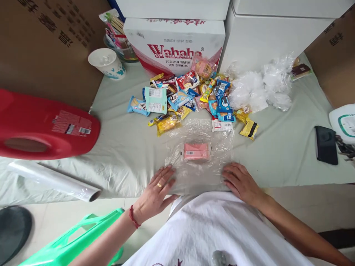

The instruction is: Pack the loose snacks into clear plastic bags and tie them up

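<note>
A sheet of clear plastic film (199,177) lies spread at the table's front edge. On its middle rests a small pink wrapped packet (196,151) with a barcode, lying flat and touched by neither hand. My left hand (158,188), wearing a ring, lies on the film's left edge with its fingers spread. Over the right edge rests my right hand (241,183), its fingers stretched out and pointing inward. Just beyond the film sits a pile of wrapped snacks (180,99), some overlapping its far edge.
Crumpled clear plastic (255,88) is heaped at the back right, before white boxes (274,40). A Wahaha carton (177,48) and paper cup (107,62) stand behind. A red jug (50,125) and film roll (55,181) are left; a dark phone (326,145) lies right.
</note>
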The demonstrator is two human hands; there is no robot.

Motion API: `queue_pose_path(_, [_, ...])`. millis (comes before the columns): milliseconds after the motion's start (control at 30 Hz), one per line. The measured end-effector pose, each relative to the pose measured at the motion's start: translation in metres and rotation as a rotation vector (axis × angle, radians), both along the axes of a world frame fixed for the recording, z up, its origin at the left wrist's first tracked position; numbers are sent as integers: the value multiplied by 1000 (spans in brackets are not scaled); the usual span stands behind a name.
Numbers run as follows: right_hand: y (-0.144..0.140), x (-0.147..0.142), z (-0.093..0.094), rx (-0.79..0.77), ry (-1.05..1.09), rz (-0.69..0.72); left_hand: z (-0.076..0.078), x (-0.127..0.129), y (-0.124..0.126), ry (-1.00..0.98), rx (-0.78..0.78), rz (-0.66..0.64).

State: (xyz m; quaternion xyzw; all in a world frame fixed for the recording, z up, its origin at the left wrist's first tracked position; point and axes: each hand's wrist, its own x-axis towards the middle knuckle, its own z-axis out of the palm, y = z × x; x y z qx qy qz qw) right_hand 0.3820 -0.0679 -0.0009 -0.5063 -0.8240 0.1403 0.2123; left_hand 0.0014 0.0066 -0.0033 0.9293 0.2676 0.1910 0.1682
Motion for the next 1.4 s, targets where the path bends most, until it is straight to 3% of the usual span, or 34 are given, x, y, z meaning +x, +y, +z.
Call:
queue_pose_path(67, [5, 1, -6, -27, 68, -41, -4, -9, 5, 41, -53, -18])
queue_pose_path(133, [21, 6, 3, -120, 148, -28, 1, -15, 18, 10, -172, -47])
queue_pose_path(233, [55, 18, 37, -256, 217, 6, 21, -16, 49, -17, -385, -6])
queue_pose_path(300, [72, 21, 59, -275, 202, 46, 35, -12, 70, 42, -482, 63])
queue_pose_path(367, [77, 14, 70, -249, 138, 113, 44, -5, 85, 114, -520, 96])
queue_pose_path(467, [58, -9, 55, -173, 5, 147, 47, 2, 92, 142, -529, 70])
queue_pose_path(567, [28, -25, 25, -137, -82, 37, 42, 3, 86, 134, -530, 45])
queue_pose_path(667, [20, -18, 20, -219, 33, -77, 45, -3, 85, 113, -539, 22])
queue_pose_path(767, [44, 4, 41, -385, 256, -146, 57, -5, 100, 71, -555, 14])
queue_pose_path(867, [85, 20, 58, -552, 329, -221, 63, 6, 129, 43, -541, 40])
queue_pose_path(967, [117, 23, 57, -619, 171, -345, 54, 21, 164, 26, -430, 164])
queue_pose_path(1067, [131, 19, 54, -561, -187, -448, 46, 24, 188, -42, -270, 372])
queue_pose_path(1167, [134, 13, 69, -413, -485, -462, 58, 16, 180, -171, -7, 631])
queue_pose_path(1267, [147, 4, 90, -198, -530, -386, 80, 18, 139, -285, 290, 796])
queue_pose_path(1333, [167, -9, 94, -116, -489, -264, 85, 36, 106, -347, 339, 697])
queue_pose_path(1400, [192, -25, 87, -120, -475, -138, 78, 62, 78, -327, 259, 409])
